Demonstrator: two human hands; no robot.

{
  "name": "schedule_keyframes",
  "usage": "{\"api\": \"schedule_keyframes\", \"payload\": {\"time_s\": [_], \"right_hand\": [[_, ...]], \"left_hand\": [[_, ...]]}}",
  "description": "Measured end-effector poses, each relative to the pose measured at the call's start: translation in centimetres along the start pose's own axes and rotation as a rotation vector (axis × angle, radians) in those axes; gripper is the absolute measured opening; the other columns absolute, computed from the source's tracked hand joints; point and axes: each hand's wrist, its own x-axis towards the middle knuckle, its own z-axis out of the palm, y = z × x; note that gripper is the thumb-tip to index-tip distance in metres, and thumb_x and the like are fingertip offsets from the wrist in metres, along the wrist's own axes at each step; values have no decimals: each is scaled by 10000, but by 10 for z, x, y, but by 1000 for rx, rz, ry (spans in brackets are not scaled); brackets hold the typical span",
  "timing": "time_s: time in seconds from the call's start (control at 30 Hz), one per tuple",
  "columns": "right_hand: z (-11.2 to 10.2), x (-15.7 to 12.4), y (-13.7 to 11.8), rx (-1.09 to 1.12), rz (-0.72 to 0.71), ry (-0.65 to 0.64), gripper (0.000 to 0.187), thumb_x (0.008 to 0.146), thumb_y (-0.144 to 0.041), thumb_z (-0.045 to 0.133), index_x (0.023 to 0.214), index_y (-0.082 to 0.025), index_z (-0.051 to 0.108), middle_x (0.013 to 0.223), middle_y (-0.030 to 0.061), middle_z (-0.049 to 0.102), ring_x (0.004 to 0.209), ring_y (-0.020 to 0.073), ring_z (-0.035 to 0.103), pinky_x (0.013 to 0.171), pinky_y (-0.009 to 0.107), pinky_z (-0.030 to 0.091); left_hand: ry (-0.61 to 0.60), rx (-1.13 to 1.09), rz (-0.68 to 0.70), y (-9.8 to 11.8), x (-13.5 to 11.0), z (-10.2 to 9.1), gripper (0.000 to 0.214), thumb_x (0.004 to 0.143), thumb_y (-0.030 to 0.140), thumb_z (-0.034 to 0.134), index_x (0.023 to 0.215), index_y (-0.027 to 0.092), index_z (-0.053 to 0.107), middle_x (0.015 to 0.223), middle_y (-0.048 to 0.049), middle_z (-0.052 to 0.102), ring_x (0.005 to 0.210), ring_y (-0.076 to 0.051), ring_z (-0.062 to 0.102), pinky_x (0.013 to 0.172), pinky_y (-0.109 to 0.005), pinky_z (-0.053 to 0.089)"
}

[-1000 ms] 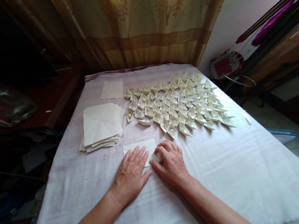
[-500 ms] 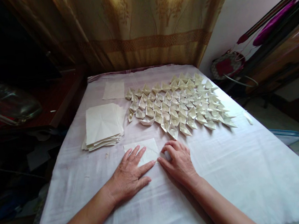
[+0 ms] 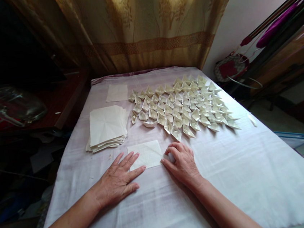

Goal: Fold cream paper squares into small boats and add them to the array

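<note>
One white cloth [image 3: 256, 175] fills most of my view, running from the bottom edge up to the middle of the frame. Across the top hangs a gold patterned curtain [image 3: 145, 27], which meets the cloth's far edge.

Dozens of small folded paper boats [image 3: 184, 107] lie in close rows right of centre, many touching their neighbours. Left of them, well apart from the hands, sits a stack [image 3: 107, 126] of cream square papers, its edges fanned a little.

Lower centre, I see the left hand [image 3: 114, 183] lying palm down on the cloth, fully spread and gripping nothing; its longest fingertips rest on the lower left edge of a single sheet [image 3: 146, 153]. The right hand [image 3: 183, 163] is just right of that sheet, knuckles up, fingers bent under, thumb along the sheet's lower right corner. I cannot tell from here whether it pinches that corner or only touches it.

Flat on the cloth, the sheet lies at centre frame between the two hands, just below the nearest boats and clear of the stack.

Smallest, a far sheet [image 3: 116, 92] lies alone at upper centre-left, above the stack.
</note>
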Motion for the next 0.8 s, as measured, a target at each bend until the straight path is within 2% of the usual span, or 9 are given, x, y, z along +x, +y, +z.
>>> {"api": "schedule_keyframes", "payload": {"time_s": [0.3, 0.43, 0.53, 0.63, 0.7, 0.73, 0.8], "right_hand": [[2, 0, 2, -2, -9, 14, 169, 769, -324, 747, 874, -237, 647, 1066, 52, 632, 1049, 277, 540, 910, 425, 358], [3, -1, 2, 2, -20, 19, 154, 785, -325, 727, 877, -235, 642, 1070, 53, 630, 1049, 273, 540, 919, 428, 362], [4, -2, 2, 0, -32, 34, 128, 802, -314, 701, 876, -234, 635, 1077, 59, 628, 1063, 273, 539, 936, 436, 360], [5, -2, 2, -2, -50, 44, 118, 817, -313, 682, 886, -234, 629, 1089, 63, 626, 1073, 272, 538, 944, 437, 361], [5, -3, 2, -5, -65, 45, 113, 829, -318, 667, 894, -235, 628, 1093, 65, 625, 1065, 268, 542, 941, 433, 367], [5, -3, 3, -7, -70, 47, 110, 835, -320, 660, 897, -235, 628, 1092, 65, 625, 1057, 264, 544, 940, 431, 371], [5, -3, 3, -5, -78, 52, 105, 847, -322, 648, 901, -234, 628, 1085, 67, 625, 1040, 259, 547, 936, 428, 378]], "left_hand": [[10, 85, -10, -14, -28, -5, 552, 965, 571, 449, 1485, 400, 376, 1596, -84, 329, 1465, -293, 294, 1183, -515, 74], [144, 114, 18, -9, -30, -7, 499, 961, 556, 473, 1401, 327, 516, 1522, -65, 462, 1420, -270, 371, 1188, -474, 57], [252, 85, 22, 3, -17, -10, 321, 980, 433, 496, 1202, 255, 643, 1398, -34, 594, 1357, -254, 444, 1187, -450, 107], [324, 63, -34, 19, 6, -15, 153, 948, 330, 567, 972, 208, 657, 1189, -40, 699, 1195, -248, 564, 1126, -441, 267], [260, 78, -78, 28, 24, -20, 115, 899, 300, 640, 934, 190, 629, 1040, -45, 711, 1003, -238, 628, 1019, -439, 390], [218, 105, -89, 32, 32, -22, 129, 877, 299, 668, 907, 185, 616, 979, -47, 702, 919, -237, 636, 917, -419, 449], [181, 179, -86, 37, 46, -25, 152, 861, 302, 687, 905, 182, 605, 926, -53, 682, 852, -252, 637, 790, -406, 484]]}}
